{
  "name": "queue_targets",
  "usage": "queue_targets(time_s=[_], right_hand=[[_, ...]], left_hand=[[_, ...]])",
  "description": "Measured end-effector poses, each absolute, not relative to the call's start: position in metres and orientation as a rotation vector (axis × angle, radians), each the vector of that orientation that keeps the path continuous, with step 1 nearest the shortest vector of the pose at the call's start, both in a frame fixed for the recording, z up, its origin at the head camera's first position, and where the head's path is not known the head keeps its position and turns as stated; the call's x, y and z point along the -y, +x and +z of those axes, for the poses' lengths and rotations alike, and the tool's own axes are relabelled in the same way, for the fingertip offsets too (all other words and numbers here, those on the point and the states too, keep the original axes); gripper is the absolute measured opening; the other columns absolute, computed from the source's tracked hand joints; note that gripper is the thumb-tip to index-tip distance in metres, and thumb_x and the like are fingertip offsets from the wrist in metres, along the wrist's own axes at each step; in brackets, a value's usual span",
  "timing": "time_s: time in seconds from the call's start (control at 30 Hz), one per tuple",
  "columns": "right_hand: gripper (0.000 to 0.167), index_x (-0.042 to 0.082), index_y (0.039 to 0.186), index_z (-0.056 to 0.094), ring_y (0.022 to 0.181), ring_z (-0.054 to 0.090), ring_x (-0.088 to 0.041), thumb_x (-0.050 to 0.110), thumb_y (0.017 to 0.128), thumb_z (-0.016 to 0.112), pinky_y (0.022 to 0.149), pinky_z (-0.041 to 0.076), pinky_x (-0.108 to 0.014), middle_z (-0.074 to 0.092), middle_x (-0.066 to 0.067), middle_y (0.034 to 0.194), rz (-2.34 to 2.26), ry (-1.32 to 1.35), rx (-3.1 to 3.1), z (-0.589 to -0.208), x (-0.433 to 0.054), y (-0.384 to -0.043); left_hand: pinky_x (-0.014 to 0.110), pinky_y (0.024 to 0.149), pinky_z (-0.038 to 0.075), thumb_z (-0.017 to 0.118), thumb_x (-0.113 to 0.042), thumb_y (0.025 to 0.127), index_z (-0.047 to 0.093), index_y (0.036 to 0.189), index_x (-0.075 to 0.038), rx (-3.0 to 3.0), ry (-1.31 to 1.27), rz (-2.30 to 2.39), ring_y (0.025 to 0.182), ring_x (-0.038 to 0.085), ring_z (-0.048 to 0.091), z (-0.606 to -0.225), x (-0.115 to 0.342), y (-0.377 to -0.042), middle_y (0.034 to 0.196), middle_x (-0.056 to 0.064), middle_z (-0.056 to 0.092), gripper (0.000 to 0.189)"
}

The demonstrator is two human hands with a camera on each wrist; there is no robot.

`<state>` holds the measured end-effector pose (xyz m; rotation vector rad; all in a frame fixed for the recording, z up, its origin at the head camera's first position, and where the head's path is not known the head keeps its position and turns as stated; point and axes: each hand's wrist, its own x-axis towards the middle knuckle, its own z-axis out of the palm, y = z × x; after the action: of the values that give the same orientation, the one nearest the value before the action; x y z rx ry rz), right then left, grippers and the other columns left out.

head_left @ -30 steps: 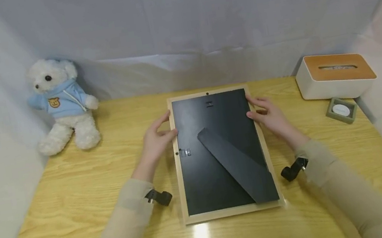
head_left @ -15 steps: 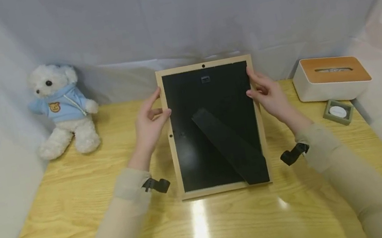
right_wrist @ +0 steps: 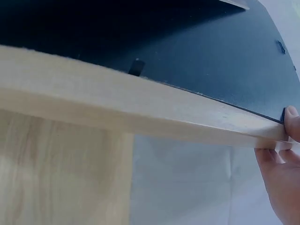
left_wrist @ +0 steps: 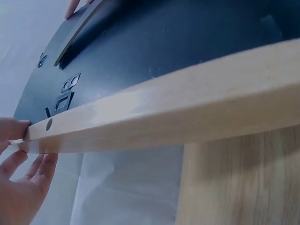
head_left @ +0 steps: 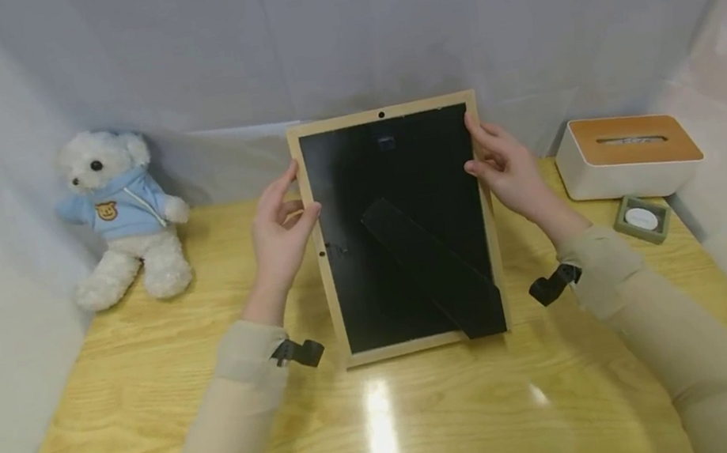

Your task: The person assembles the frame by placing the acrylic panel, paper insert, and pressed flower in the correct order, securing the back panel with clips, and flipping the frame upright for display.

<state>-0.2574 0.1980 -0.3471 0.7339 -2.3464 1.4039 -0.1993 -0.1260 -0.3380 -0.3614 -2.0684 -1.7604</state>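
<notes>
A picture frame (head_left: 377,304) with a pale wood border and black back faces me at the middle of the table, tilted up. Its black easel leg (head_left: 431,263) slants across the back toward the lower right corner. My left hand (head_left: 279,232) grips the left edge, thumb on the back side and fingers round the rim. On the opposite edge my right hand (head_left: 512,173) holds the border the same way, higher than its middle. Small metal hangers (left_wrist: 63,101) show on the backing in the left wrist view. The front of the picture frame is hidden.
A white teddy bear (head_left: 128,210) in a blue hoodie sits at the back left. At the back right stand a tissue box (head_left: 629,174) with an orange-brown lid and a small green square dish (head_left: 653,234) holding a white oval piece. Pale curtains (head_left: 345,29) enclose the wooden table (head_left: 146,391).
The picture frame has been tilted up from lying nearly flat and has moved away from me toward the back curtain. Both hands have moved with it, keeping their hold on the side edges.
</notes>
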Motion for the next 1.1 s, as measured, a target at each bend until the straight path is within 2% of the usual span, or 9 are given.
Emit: queue_targets(time_s=[0.2, 0.37, 0.47, 0.57, 0.7, 0.83, 1.0, 1.1], right_hand=[[0.064, 0.009, 0.147, 0.031, 0.113, 0.054, -0.042, 0.003, 0.090, 0.060, 0.088, 0.047, -0.026, 0.034, -0.020, 0.147, 1.343, 0.721, 2.361, -0.339, -0.196, -0.260], [0.065, 0.005, 0.146, 0.033, 0.094, 0.058, -0.035, 0.000, 0.087, 0.062, 0.074, 0.042, -0.015, 0.038, -0.022, 0.144, 1.336, 0.728, 2.290, -0.336, -0.193, -0.262], [0.066, 0.006, 0.145, 0.034, 0.081, 0.053, -0.025, 0.001, 0.086, 0.063, 0.066, 0.038, -0.015, 0.040, -0.021, 0.142, 1.322, 0.736, 2.247, -0.335, -0.191, -0.263], [0.067, 0.007, 0.145, 0.034, 0.079, 0.047, -0.020, 0.003, 0.085, 0.063, 0.063, 0.035, -0.018, 0.042, -0.019, 0.142, 1.291, 0.749, 2.219, -0.334, -0.190, -0.264], [0.066, 0.005, 0.145, 0.035, 0.075, 0.044, -0.017, 0.001, 0.086, 0.063, 0.062, 0.034, -0.019, 0.042, -0.019, 0.142, 1.287, 0.769, 2.190, -0.328, -0.187, -0.261], [0.064, 0.006, 0.145, 0.035, 0.062, 0.036, -0.015, 0.001, 0.087, 0.061, 0.059, 0.031, -0.021, 0.041, -0.017, 0.143, 1.298, 0.763, 2.187, -0.326, -0.185, -0.262], [0.064, 0.009, 0.146, 0.035, 0.072, 0.040, -0.011, 0.001, 0.087, 0.061, 0.066, 0.034, -0.021, 0.041, -0.015, 0.143, 1.342, 0.769, 2.161, -0.327, -0.180, -0.266], [0.064, 0.008, 0.146, 0.035, 0.070, 0.039, -0.014, -0.001, 0.087, 0.061, 0.069, 0.035, -0.023, 0.041, -0.015, 0.143, 1.375, 0.770, 2.149, -0.325, -0.176, -0.268]], left_hand=[[0.028, 0.083, 0.054, 0.063, 0.011, 0.086, 0.046, 0.137, 0.004, 1.991, -0.408, -1.748, 0.090, 0.026, 0.059, -0.333, 0.124, -0.197, 0.131, 0.023, 0.046, 0.055], [0.029, 0.085, 0.053, 0.065, 0.010, 0.085, 0.047, 0.138, 0.000, 1.949, -0.425, -1.727, 0.091, 0.024, 0.058, -0.343, 0.128, -0.209, 0.130, 0.020, 0.047, 0.056], [0.029, 0.084, 0.054, 0.067, 0.006, 0.085, 0.049, 0.138, -0.004, 1.928, -0.427, -1.719, 0.091, 0.022, 0.058, -0.348, 0.130, -0.215, 0.131, 0.016, 0.048, 0.057], [0.029, 0.084, 0.054, 0.068, 0.004, 0.084, 0.050, 0.138, -0.005, 1.904, -0.436, -1.697, 0.091, 0.018, 0.058, -0.348, 0.130, -0.216, 0.131, 0.013, 0.049, 0.057], [0.028, 0.083, 0.054, 0.068, 0.004, 0.084, 0.045, 0.141, -0.004, 1.859, -0.482, -1.666, 0.091, 0.016, 0.059, -0.348, 0.131, -0.215, 0.133, 0.011, 0.047, 0.061], [0.028, 0.084, 0.052, 0.068, 0.003, 0.085, 0.043, 0.143, -0.006, 1.858, -0.460, -1.710, 0.094, 0.017, 0.058, -0.346, 0.132, -0.214, 0.133, 0.012, 0.047, 0.063], [0.028, 0.084, 0.050, 0.068, 0.001, 0.087, 0.041, 0.146, -0.013, 1.885, -0.441, -1.775, 0.095, 0.018, 0.059, -0.343, 0.136, -0.212, 0.120, 0.014, 0.059, 0.066], [0.027, 0.080, 0.051, 0.067, 0.005, 0.085, 0.039, 0.146, -0.012, 1.845, -0.476, -1.805, 0.089, 0.017, 0.060, -0.342, 0.137, -0.210, 0.116, 0.010, 0.058, 0.069]])
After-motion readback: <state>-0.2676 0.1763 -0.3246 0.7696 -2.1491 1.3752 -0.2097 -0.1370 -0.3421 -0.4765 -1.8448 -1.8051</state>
